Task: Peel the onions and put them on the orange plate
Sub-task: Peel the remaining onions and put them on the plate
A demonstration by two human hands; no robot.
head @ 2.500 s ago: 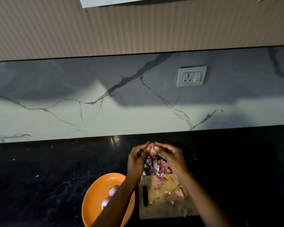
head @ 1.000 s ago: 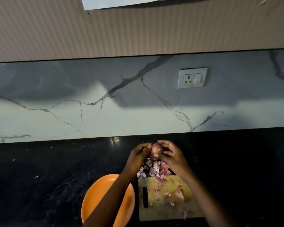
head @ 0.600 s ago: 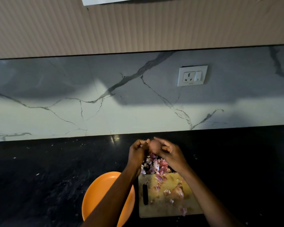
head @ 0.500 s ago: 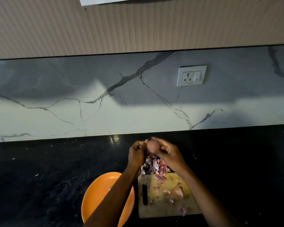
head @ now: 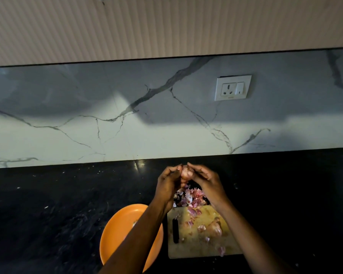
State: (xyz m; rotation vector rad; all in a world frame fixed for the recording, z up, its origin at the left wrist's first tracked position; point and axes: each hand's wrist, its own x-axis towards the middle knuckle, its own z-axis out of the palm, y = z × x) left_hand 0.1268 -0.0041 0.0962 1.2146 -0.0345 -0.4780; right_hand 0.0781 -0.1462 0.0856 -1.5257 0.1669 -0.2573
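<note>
I saw both hands, left hand [head: 169,184] and right hand [head: 207,181], still pinching the onion [head: 186,173], now raised slightly above the peel pile [head: 190,197].

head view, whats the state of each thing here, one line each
onion: held up between both hands, partly peeled
left hand: pinching the onion
right hand: pinching the onion
orange plate: on the counter, partly hidden by the left forearm
cutting board: flat, strewn with skins
peel pile: heaped at the board's far edge
onion on board: lying unpeeled
wall socket: nothing plugged in
</note>
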